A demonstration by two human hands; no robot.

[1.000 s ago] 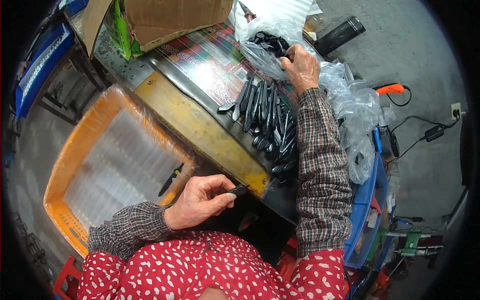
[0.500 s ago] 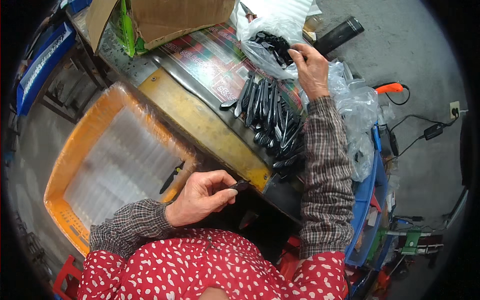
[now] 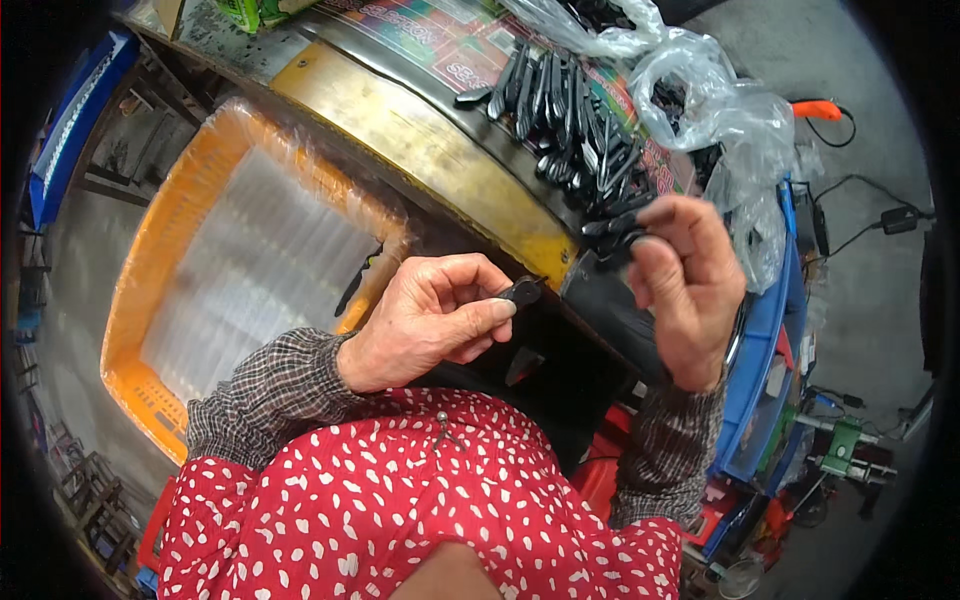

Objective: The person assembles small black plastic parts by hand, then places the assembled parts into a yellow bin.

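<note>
Both hands gripping | right hand [image 3: 682, 285] back from bag, black pieces [image 3: 612, 232] | left hand [image 3: 432, 318] pinching small black part [image 3: 521, 291]

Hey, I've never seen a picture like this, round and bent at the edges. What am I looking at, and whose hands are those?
The picture comes from a wide fisheye camera worn on a person's head, looking down, so straight edges bend. No machine here: both hands are the wearer's own. The left hand pinches a small black part. The right hand holds a few long black pieces. More of them lie in a pile on the worktable, beside clear plastic bags. Left of the table is an orange crate lined with clear plastic.
</note>
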